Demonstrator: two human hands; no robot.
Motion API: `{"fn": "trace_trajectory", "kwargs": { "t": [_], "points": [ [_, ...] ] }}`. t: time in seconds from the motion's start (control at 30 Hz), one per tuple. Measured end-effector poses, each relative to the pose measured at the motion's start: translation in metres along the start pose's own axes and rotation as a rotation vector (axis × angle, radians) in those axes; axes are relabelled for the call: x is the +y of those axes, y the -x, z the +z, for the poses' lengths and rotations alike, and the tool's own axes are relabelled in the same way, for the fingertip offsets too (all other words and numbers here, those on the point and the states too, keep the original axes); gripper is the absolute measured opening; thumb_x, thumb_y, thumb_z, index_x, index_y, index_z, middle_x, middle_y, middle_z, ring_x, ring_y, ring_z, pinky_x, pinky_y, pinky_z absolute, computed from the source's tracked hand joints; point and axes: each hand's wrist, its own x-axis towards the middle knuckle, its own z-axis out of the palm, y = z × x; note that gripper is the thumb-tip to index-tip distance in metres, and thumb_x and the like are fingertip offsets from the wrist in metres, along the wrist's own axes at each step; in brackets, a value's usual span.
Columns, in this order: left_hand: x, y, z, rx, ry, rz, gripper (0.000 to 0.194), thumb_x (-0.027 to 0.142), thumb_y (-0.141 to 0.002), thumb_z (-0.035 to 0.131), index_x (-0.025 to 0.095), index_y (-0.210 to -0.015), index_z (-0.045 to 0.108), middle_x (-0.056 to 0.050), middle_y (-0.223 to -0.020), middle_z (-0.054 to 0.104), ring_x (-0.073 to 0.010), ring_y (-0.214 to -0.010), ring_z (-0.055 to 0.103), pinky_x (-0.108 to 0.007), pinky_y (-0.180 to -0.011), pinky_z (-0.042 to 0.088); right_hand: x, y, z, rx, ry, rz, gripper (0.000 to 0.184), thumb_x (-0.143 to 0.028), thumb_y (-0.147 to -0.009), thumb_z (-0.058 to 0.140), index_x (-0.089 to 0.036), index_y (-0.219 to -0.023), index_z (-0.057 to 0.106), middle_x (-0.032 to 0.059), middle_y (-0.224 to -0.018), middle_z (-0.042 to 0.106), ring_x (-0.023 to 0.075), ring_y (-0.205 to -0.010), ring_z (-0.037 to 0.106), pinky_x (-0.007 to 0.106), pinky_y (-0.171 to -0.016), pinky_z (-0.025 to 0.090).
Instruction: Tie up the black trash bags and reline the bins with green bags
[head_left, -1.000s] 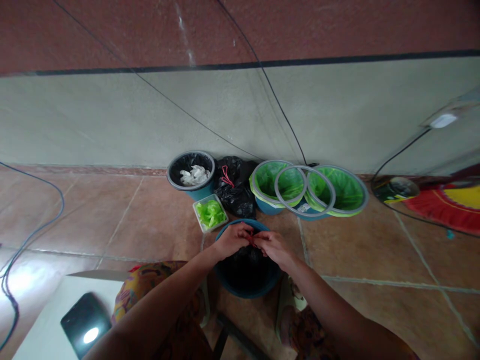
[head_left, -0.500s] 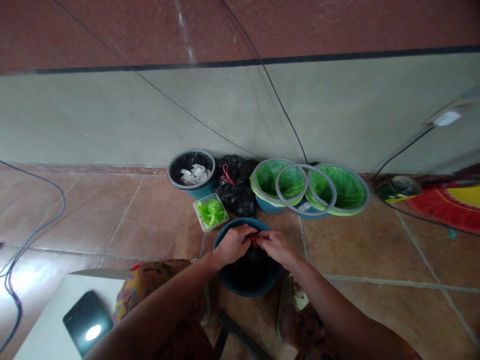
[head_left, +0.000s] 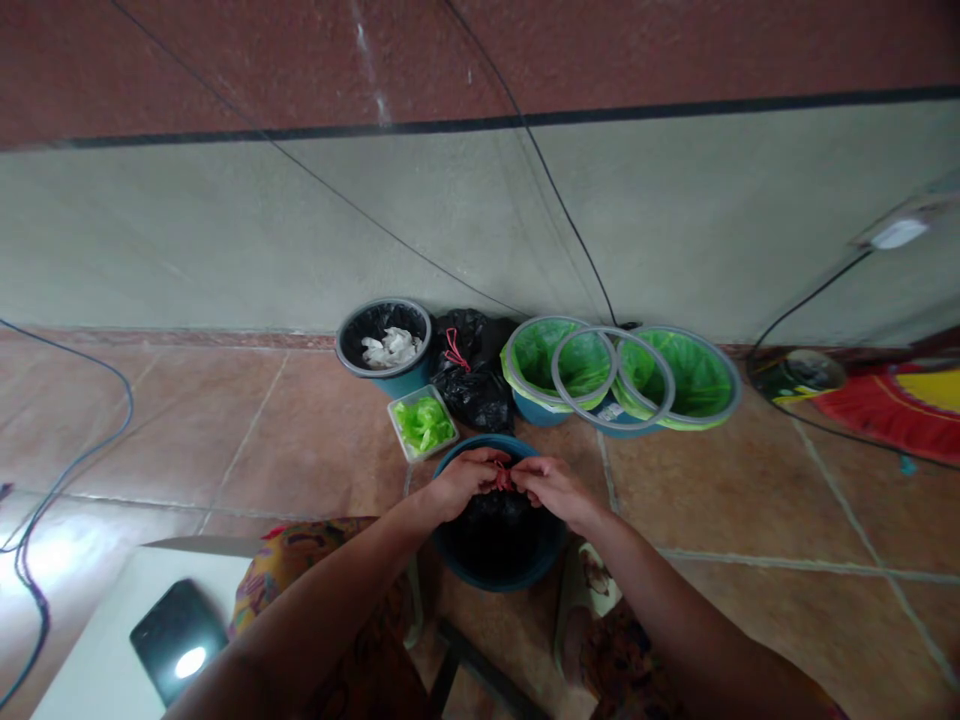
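Both hands at the red tie of a black bag in the blue bin

Inside the blue bin [head_left: 491,584], the black bag [head_left: 501,508] sits with its neck gathered near the far rim. At that neck, the left hand [head_left: 466,482] and right hand [head_left: 551,488] meet, the fingers of each drawn narrow on the red tie [head_left: 502,478]. The gathering looks done; whether a knot is made cannot be told, and the bag has not yet left the blue bin.

Just beyond the blue bin rests a filled bag [head_left: 480,400], its pink string looking fastened. Beyond and left of the blue bin, a black-lined bin [head_left: 397,386] stands untied, white crumpled material [head_left: 392,348] inside. Beyond and right of it, two bins, a nearer one [head_left: 538,412] and a farther one [head_left: 737,385], already wear green liners, with a loose grey ring [head_left: 670,385] lying across them.
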Motion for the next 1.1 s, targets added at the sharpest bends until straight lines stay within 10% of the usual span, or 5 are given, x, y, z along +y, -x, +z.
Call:
{"fn": "trace_trajectory", "kwargs": {
  "t": [0.53,1.1],
  "points": [
    [0.000,-0.005,0.000,0.121,-0.614,0.314,0.034,0.000,-0.068,0.054,0.014,-0.097,0.066,-0.004,-0.090,0.071,-0.0149,-0.081,0.065,-0.028,-0.078,0.051,0.009,-0.006,0.001,0.010,0.085,0.011,0.017,-0.027,-0.081,0.057,-0.017,-0.079,0.071,-0.0022,-0.060,0.057,0.0080,-0.049,0.047,0.021,-0.047,0.035],
    [0.019,0.016,-0.013,0.244,-1.435,0.241,0.027,0.004,-0.075,0.047,0.017,-0.083,0.069,-0.007,-0.078,0.067,-0.0201,-0.076,0.062,-0.030,-0.076,0.046,0.003,-0.005,-0.013,0.175,0.671,-0.009,0.019,-0.027,-0.087,0.058,-0.020,-0.078,0.074,0.0034,-0.068,0.068,0.0138,-0.060,0.055,0.027,-0.057,0.031]
  ]
}}
